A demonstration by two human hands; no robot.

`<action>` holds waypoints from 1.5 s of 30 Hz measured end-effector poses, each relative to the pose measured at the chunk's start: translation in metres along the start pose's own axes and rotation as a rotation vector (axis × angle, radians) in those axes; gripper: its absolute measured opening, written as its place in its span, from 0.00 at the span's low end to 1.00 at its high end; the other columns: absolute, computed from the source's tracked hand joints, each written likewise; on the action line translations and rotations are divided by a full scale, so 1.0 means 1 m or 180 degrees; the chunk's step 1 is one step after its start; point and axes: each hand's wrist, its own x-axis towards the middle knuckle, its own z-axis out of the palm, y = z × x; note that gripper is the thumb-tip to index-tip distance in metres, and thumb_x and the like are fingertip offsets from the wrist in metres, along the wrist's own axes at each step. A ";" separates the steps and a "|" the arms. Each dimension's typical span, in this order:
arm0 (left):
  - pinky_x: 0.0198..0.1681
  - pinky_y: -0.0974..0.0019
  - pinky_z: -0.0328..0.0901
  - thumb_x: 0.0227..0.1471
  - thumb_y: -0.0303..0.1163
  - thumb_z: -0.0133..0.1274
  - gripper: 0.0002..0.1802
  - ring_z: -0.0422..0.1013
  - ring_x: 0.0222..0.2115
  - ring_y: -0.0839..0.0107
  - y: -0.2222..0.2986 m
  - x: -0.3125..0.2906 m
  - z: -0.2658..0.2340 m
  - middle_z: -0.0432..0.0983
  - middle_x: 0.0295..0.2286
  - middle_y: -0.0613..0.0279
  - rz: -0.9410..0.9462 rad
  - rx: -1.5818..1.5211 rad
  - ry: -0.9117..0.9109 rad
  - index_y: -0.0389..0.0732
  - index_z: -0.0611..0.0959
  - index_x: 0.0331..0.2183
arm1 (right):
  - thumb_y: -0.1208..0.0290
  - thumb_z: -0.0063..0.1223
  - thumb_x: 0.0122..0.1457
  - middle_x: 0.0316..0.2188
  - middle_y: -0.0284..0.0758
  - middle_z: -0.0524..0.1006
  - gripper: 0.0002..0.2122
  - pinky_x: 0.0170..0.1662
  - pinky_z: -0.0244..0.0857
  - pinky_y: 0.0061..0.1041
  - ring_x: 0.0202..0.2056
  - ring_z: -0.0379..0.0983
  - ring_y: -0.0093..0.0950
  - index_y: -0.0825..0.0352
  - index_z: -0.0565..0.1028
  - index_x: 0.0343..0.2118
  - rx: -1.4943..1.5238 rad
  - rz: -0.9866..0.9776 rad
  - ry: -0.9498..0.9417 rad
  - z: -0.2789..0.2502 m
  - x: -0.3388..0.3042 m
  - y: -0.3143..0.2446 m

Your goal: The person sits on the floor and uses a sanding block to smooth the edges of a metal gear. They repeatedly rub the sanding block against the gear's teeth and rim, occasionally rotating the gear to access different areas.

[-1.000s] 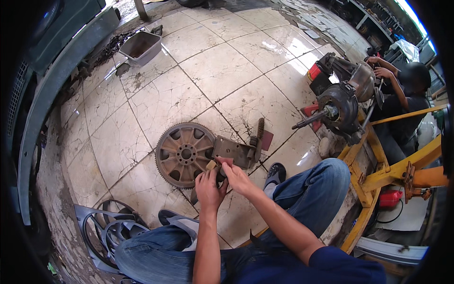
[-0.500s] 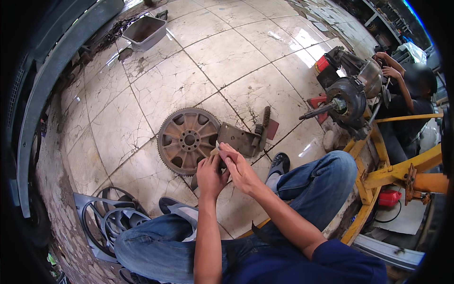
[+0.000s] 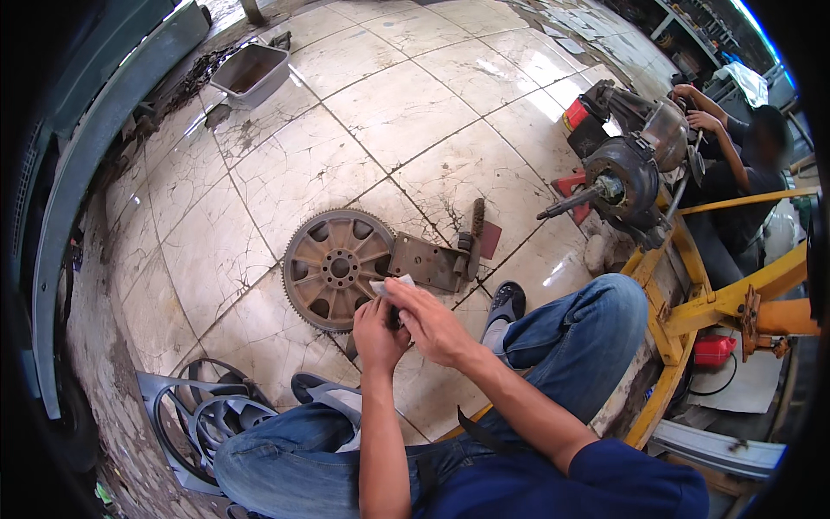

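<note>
My left hand (image 3: pixel 377 339) is closed round a small dark part (image 3: pixel 394 317), mostly hidden by the fingers. Over it lies my right hand (image 3: pixel 435 323), pressing a pale folded sheet (image 3: pixel 379 287) that looks like sandpaper. Both hands meet above the near right edge of a rusty toothed flywheel (image 3: pixel 313 271) lying flat on the floor. Touching its right side is a flat grey-brown metal plate (image 3: pixel 422 261). At the plate's right end rests a dark rough bar (image 3: pixel 477 227), perhaps a wire brush, with a reddish-brown sheet (image 3: pixel 490 240) partly beneath it.
A grey plastic tub (image 3: pixel 256 80) stands far left. To the right, an axle assembly (image 3: pixel 622 177) sits by a yellow metal stand (image 3: pixel 735 290), where another person (image 3: pixel 743 164) works. Grey plastic wheel covers (image 3: pixel 220 415) lie beside my left knee. Tiled floor (image 3: pixel 346 130) spreads ahead.
My right hand has slid slightly over the left, and the sheet's reddish face is now hidden while its pale side shows. The view has shifted a little; the flywheel and plate stay put.
</note>
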 end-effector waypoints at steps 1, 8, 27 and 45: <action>0.45 0.58 0.64 0.37 0.32 0.61 0.25 0.73 0.37 0.58 -0.005 -0.002 0.001 0.78 0.35 0.57 -0.0006 0.0028 -0.0034 0.40 0.79 0.43 | 0.77 0.44 0.62 0.59 0.44 0.66 0.21 0.63 0.53 0.36 0.62 0.59 0.39 0.70 0.65 0.59 -0.0071 -0.0115 0.0007 0.001 0.001 -0.001; 0.45 0.58 0.64 0.40 0.36 0.64 0.22 0.73 0.37 0.56 0.015 0.009 -0.013 0.79 0.34 0.57 -0.0237 -0.0091 -0.0022 0.42 0.80 0.41 | 0.80 0.44 0.61 0.57 0.46 0.68 0.19 0.62 0.55 0.36 0.59 0.63 0.42 0.71 0.67 0.57 0.0707 0.0322 0.0993 0.003 0.001 0.008; 0.44 0.56 0.66 0.38 0.34 0.66 0.24 0.74 0.37 0.53 0.007 0.007 -0.022 0.79 0.34 0.53 -0.0527 -0.0006 0.0173 0.41 0.81 0.41 | 0.85 0.39 0.62 0.61 0.46 0.63 0.22 0.65 0.52 0.30 0.63 0.58 0.37 0.73 0.62 0.60 0.0145 0.0147 0.0070 0.014 -0.002 0.004; 0.46 0.58 0.64 0.40 0.36 0.65 0.24 0.74 0.37 0.55 0.010 0.004 -0.018 0.79 0.33 0.54 -0.0441 -0.0082 0.0024 0.39 0.79 0.41 | 0.74 0.40 0.66 0.59 0.50 0.66 0.18 0.60 0.59 0.31 0.60 0.64 0.42 0.72 0.65 0.58 0.0887 0.1125 0.0158 0.011 -0.001 -0.006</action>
